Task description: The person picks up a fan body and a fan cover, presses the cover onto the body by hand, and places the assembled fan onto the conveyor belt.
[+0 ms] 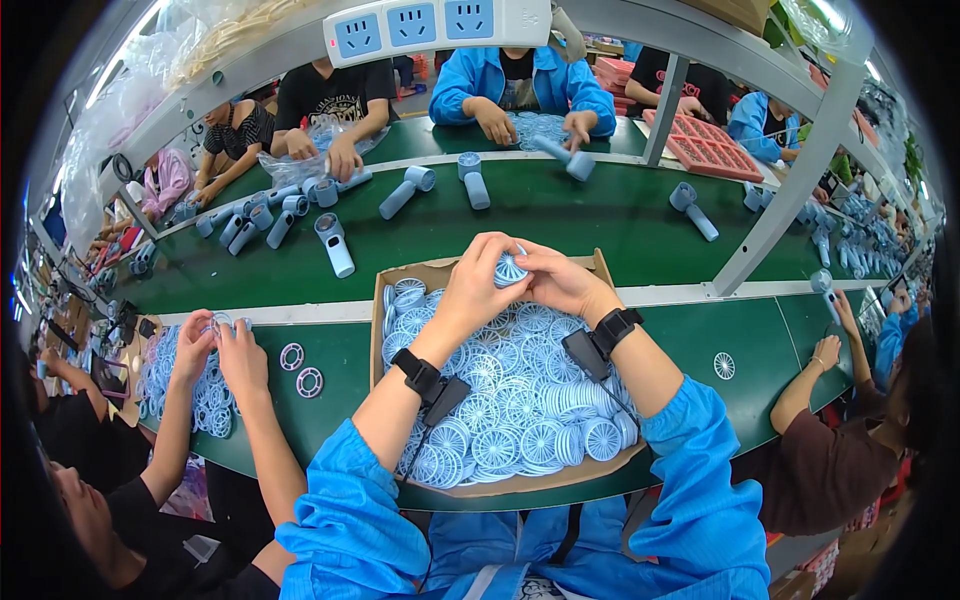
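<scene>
Both my hands are together over the far side of an open cardboard box (380, 330). Between their fingers is a light blue round fan grille (509, 269) with spokes. My left hand (478, 277) is closed on its left side, and my right hand (563, 281) grips it from the right. Whether one grille or a small stack is held cannot be made out. Below my wrists, the box is filled with many loose fan grilles (495, 448) of the same kind, some lying flat and some standing on edge in rows.
Handheld fan bodies (334, 245) lie scattered along the green belt (560, 225) beyond the box. A single grille (724, 366) rests on the table to the right. At left, a co-worker's hands (215, 345) work over blue rings, near two pinkish rings (300, 370). A metal post (790, 180) rises at right.
</scene>
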{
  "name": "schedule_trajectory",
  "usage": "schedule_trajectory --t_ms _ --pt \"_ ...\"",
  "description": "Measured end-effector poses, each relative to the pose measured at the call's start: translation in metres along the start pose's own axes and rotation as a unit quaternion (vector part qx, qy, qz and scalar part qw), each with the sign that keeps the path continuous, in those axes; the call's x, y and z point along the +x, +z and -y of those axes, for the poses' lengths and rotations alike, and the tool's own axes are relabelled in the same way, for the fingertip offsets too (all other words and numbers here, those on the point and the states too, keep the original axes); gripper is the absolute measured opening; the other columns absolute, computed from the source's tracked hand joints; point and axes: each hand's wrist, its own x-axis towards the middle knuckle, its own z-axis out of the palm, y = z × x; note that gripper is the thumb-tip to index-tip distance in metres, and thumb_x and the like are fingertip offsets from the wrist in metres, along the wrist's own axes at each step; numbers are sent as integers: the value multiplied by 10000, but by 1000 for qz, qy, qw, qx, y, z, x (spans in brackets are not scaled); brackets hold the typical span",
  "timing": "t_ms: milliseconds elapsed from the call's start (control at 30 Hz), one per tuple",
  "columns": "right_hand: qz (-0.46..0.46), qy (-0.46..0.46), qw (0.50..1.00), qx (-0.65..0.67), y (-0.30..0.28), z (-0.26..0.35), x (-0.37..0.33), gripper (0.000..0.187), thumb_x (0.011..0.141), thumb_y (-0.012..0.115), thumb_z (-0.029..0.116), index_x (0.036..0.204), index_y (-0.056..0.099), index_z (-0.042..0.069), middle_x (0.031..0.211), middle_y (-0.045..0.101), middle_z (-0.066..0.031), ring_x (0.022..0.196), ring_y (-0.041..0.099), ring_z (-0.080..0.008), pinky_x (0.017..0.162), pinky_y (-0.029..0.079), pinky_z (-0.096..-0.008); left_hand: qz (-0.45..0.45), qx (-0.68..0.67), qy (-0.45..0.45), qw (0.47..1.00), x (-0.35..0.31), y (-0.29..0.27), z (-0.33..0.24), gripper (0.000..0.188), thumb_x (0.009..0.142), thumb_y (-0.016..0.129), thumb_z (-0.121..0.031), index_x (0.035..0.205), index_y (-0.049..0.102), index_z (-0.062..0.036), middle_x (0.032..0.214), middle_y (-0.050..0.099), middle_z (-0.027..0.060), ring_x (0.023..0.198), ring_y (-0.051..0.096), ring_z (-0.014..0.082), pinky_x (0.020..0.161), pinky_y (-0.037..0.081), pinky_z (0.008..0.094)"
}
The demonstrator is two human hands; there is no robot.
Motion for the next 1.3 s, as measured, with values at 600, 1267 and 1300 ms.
schedule_trajectory --t_ms 600,1267,1300 --pt "26 33 999 1 1 0 -4 426 928 495 164 1339 402 101 1168 529 -54 1075 562 -192 947 480 -416 6 -80 -25 996 -1 4 2 144 822 600 -127 909 573 -17 869 628 130 820 630 314 721 497 357" --pt "-17 56 998 -1 5 -7 7 653 929 331 628 1365 349 143 1247 472 -102 1109 549 -257 925 479 -444 24 -30 -70 997 -3 8 -1 263 855 587 -186 1055 578 -16 943 654 154 852 641 301 763 497 361" --pt "-57 49 997 -4 12 -7 8 680 931 317 631 1375 355 117 1279 474 -102 1158 519 -244 958 451 -438 47 5 -44 998 -4 9 0 341 812 626 -197 1092 550 -19 998 634 174 912 614 353 795 493 402"
